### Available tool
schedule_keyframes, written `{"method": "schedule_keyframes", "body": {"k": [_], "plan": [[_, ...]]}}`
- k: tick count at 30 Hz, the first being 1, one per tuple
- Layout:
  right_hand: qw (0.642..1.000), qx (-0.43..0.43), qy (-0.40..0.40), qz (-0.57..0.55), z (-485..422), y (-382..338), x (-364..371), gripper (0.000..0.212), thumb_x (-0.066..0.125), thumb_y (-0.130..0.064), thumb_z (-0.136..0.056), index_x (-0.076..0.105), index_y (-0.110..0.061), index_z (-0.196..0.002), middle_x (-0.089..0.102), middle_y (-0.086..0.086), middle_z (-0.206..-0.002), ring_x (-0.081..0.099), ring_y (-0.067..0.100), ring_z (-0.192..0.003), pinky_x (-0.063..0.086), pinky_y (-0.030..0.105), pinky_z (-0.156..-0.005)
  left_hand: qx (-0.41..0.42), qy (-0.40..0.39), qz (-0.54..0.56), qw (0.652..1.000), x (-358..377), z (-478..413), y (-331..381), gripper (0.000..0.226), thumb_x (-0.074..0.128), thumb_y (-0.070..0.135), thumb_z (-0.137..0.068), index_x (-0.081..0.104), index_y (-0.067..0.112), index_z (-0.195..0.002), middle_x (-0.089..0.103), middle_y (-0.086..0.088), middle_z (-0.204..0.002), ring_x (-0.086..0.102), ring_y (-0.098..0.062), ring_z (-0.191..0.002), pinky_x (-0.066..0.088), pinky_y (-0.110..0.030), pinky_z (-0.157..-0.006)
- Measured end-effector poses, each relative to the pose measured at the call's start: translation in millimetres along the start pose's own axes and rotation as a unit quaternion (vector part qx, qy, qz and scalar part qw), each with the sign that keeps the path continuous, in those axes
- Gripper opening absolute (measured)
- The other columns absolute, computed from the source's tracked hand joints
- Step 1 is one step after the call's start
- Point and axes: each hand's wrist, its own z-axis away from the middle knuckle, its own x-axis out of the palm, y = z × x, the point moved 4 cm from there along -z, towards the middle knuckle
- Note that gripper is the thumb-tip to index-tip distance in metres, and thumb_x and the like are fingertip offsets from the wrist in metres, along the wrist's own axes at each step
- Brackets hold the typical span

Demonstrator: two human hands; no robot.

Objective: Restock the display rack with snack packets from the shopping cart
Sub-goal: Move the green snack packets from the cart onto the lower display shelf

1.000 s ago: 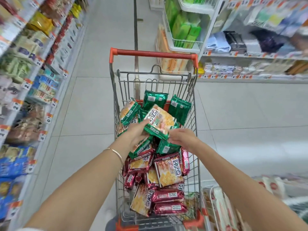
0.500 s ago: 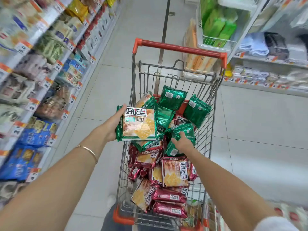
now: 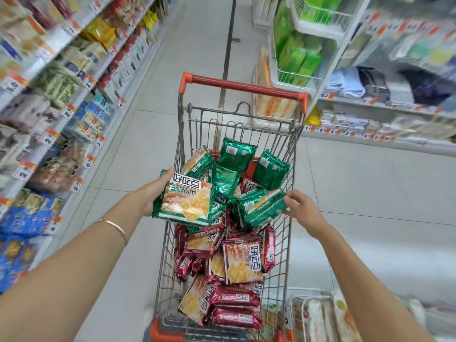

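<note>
Packets in dark red foil (image 3: 237, 297) fill the near end of the grey wire shopping cart (image 3: 288, 243), heaped at all angles; one lies face up with its lettering turned sideways. Above the cart's left rim the left hand (image 3: 150, 193), a thin bangle on its wrist, grips a green foil cracker packet (image 3: 185, 203) from its left edge, fingers underneath and thumb on top; the packet is face up, nearly level, title end pointing away down the aisle. Over the right rim the right hand (image 3: 303, 208) pinches the right end of a second green packet (image 3: 261, 206), its long axis across the cart and tilted up rightward. More green packets (image 3: 234, 154) are piled at the far end; stocked shelves (image 3: 49, 119) line the left side.
</note>
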Motion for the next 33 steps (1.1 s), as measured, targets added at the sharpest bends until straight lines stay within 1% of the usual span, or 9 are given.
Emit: {"method": "schedule_keyframes", "body": {"k": [4,8,11,16,19,22,25,29,33], "plan": [[0.979,-0.018,-0.085,-0.186,19,-40,-31,0.012,0.059,-0.017,-0.096,0.055,-0.006,-0.094,0.065,0.014,-0.105,0.064,0.025,-0.101,0.056,0.037,-0.095,0.004,-0.026,-0.039,0.999,25,7,7,0.057,0.042,0.065,-0.094,0.058,0.012,-0.078,0.073,-0.01,-0.065,0.07,-0.024,-0.05,0.054,-0.028,-0.042],[0.921,-0.01,-0.163,-0.354,29,-61,-21,0.04,0.076,-0.023,-0.082,0.054,-0.008,-0.112,0.066,0.016,-0.12,0.065,0.028,-0.109,0.055,0.035,-0.092,0.0,-0.086,-0.045,0.995,48,18,17,0.061,0.056,0.07,-0.084,0.061,0.013,-0.105,0.077,-0.014,-0.089,0.074,-0.03,-0.07,0.059,-0.035,-0.059],[0.912,-0.001,-0.198,-0.359,37,-61,7,0.043,0.061,-0.024,-0.092,0.05,-0.007,-0.13,0.062,0.015,-0.128,0.059,0.027,-0.118,0.051,0.036,-0.094,-0.003,-0.104,-0.044,0.994,60,27,19,0.067,0.069,0.068,-0.072,0.056,0.011,-0.105,0.075,-0.015,-0.092,0.072,-0.033,-0.079,0.058,-0.042,-0.071],[0.878,0.01,-0.231,-0.419,43,-47,44,0.07,0.079,-0.034,-0.084,0.033,-0.022,-0.135,0.023,0.028,-0.157,0.029,0.042,-0.145,0.039,0.055,-0.111,-0.023,-0.103,-0.073,0.992,58,45,1,0.061,0.056,0.069,-0.085,0.06,0.008,-0.091,0.074,-0.013,-0.082,0.071,-0.027,-0.072,0.055,-0.039,-0.075],[0.887,0.013,-0.255,-0.386,54,-48,57,0.079,0.084,-0.036,-0.078,0.037,-0.013,-0.137,0.028,0.028,-0.149,0.033,0.041,-0.138,0.043,0.055,-0.107,-0.026,-0.129,-0.048,0.99,54,53,-8,0.051,0.056,0.061,-0.091,0.059,0.009,-0.09,0.073,-0.01,-0.081,0.069,-0.025,-0.075,0.05,-0.042,-0.088],[0.916,0.005,-0.273,-0.295,71,-60,67,0.091,0.085,-0.045,-0.071,0.041,-0.019,-0.147,0.043,0.018,-0.15,0.041,0.035,-0.133,0.027,0.061,-0.112,-0.017,-0.178,-0.048,0.983,51,71,-6,0.077,0.062,0.078,-0.073,0.064,0.008,-0.104,0.072,-0.016,-0.106,0.068,-0.033,-0.097,0.053,-0.044,-0.091],[0.93,0.014,-0.258,-0.262,92,-73,76,0.071,0.088,-0.045,-0.065,0.059,-0.026,-0.127,0.066,0.01,-0.128,0.064,0.027,-0.113,0.044,0.054,-0.101,-0.014,-0.233,-0.075,0.97,50,102,-3,0.09,0.065,0.079,-0.063,0.058,0.013,-0.124,0.07,-0.021,-0.118,0.067,-0.038,-0.109,0.05,-0.05,-0.095],[0.937,0.074,-0.114,-0.323,121,-69,83,0.034,0.064,-0.03,-0.087,0.059,-0.019,-0.118,0.075,0.012,-0.093,0.073,0.024,-0.077,0.062,0.039,-0.063,0.04,-0.261,-0.135,0.955,52,136,-9,0.038,0.056,0.06,-0.084,0.052,0.026,-0.099,0.073,-0.013,-0.094,0.06,-0.033,-0.108,0.044,-0.051,-0.103],[0.912,0.158,-0.067,-0.372,166,-42,90,0.084,0.065,-0.069,-0.069,0.061,-0.009,-0.128,0.066,0.02,-0.125,0.06,0.036,-0.118,0.044,0.055,-0.102,0.053,-0.267,-0.145,0.951,49,153,-27,0.042,0.055,0.055,-0.089,0.058,0.016,-0.106,0.075,-0.01,-0.078,0.068,-0.025,-0.082,0.053,-0.038,-0.074]]}}
